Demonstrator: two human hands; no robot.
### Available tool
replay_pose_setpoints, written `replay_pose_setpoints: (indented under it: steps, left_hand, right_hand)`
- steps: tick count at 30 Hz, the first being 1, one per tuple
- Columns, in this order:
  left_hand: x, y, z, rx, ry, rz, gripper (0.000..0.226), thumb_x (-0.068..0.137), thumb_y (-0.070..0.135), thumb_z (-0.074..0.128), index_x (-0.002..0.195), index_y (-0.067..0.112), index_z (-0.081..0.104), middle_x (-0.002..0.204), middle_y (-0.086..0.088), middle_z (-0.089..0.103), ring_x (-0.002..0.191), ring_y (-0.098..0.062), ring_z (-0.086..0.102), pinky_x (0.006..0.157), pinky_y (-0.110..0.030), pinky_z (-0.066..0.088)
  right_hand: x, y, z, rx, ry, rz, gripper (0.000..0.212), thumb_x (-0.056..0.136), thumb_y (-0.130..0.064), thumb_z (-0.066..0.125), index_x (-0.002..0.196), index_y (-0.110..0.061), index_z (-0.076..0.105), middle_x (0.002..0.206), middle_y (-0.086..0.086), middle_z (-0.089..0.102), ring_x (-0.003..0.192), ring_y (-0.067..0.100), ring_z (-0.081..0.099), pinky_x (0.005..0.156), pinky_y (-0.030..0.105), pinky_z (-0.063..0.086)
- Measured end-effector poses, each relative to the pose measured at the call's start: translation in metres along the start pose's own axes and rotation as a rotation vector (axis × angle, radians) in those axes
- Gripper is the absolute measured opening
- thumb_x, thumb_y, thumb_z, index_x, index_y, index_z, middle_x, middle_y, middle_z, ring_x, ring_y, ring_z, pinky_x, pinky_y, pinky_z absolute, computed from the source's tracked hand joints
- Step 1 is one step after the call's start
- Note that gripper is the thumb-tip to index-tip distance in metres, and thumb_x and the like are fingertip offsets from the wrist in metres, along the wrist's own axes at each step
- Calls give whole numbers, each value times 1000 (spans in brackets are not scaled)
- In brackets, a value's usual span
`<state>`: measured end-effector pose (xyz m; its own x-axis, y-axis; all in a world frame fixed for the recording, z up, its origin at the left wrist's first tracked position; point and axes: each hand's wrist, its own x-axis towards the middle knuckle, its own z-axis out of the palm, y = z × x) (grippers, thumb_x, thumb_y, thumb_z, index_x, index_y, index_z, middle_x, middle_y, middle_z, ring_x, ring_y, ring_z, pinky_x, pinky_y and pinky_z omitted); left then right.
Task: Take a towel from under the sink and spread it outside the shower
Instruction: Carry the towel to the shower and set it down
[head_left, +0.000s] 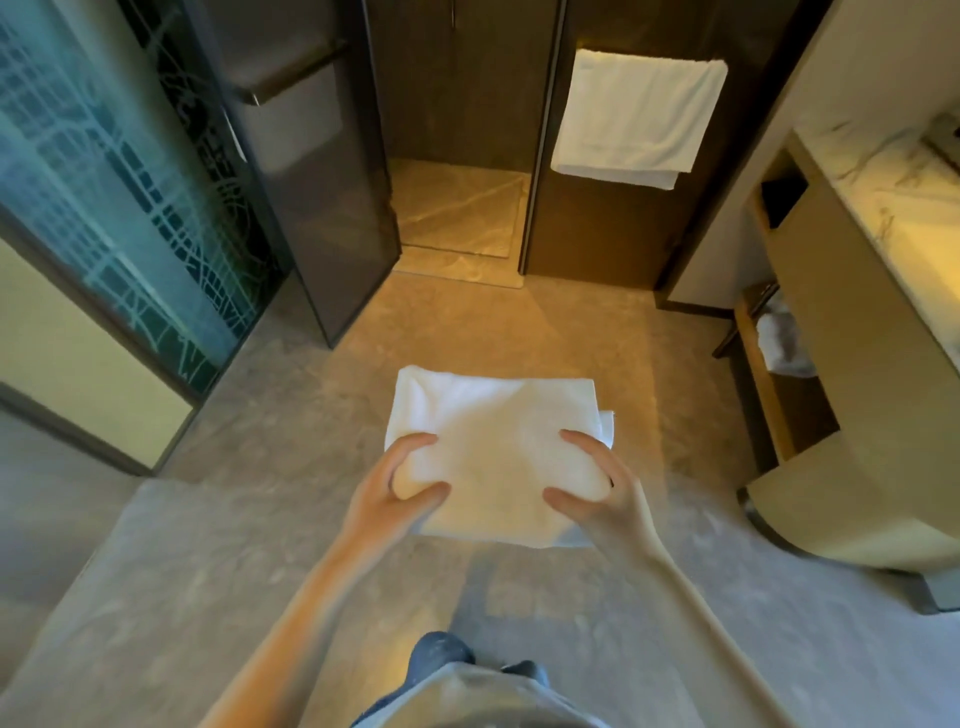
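Towel (498, 441) was fetched, folded, clamped between my left hand (395, 493) and right hand (592, 493); spreading beyond them, before the shower (457, 208), remained.

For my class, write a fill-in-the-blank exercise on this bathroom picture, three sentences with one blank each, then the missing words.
1. Both hands, left and right, hold a folded white ____.
2. A second white towel hangs on the dark panel to the ____ of the shower opening.
3. The folded towel is held above the ____, not lying on it.

Missing words: towel; right; floor
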<state>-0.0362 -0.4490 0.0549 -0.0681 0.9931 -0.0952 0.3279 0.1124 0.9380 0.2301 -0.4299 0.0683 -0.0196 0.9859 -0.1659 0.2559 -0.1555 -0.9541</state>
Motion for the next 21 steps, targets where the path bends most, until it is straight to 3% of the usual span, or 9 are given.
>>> replay_pose_setpoints:
  steps: [3, 7, 10, 13, 21]
  left_hand:
    - [-13, -14, -9, 10, -43, -56, 48, 80, 21, 75, 118, 44, 57, 128, 32, 51, 116, 12, 48, 81, 0, 35]
    - [-19, -25, -18, 30, -68, -75, 48, 80, 22, 75, 117, 46, 57, 127, 34, 51, 117, 13, 47, 82, 0, 34]
    - [-15, -28, -20, 38, -74, -93, 49, 79, 25, 75, 118, 48, 55, 128, 34, 50, 117, 13, 46, 84, -7, 38]
    - [-11, -27, -18, 51, -66, -104, 52, 76, 32, 73, 122, 46, 54, 129, 33, 49, 115, 13, 47, 84, -17, 38]
    - [5, -20, -7, 27, 16, -140, 56, 69, 40, 70, 122, 47, 54, 129, 32, 50, 114, 12, 49, 86, -21, 38]
  right_hand:
    - [-14, 8, 16, -14, 5, 61, 62, 68, -14, 82, 112, -52, 62, 97, -29, 65, 87, -7, 60, 68, 13, 51]
    - [-22, 15, 28, -39, 4, 78, 63, 69, -16, 81, 116, -52, 60, 102, -32, 63, 92, -4, 60, 79, 26, 54]
    - [-20, 17, 31, -35, 17, 68, 64, 68, -14, 81, 116, -50, 60, 106, -33, 62, 96, -4, 59, 83, 28, 52]
    - [-15, 18, 30, -31, 18, 60, 63, 68, -13, 81, 116, -49, 61, 107, -37, 59, 97, -8, 56, 82, 26, 50]
    - [17, 15, 18, 5, -71, 43, 64, 70, -14, 81, 119, -48, 59, 111, -34, 59, 102, -9, 57, 75, 16, 53]
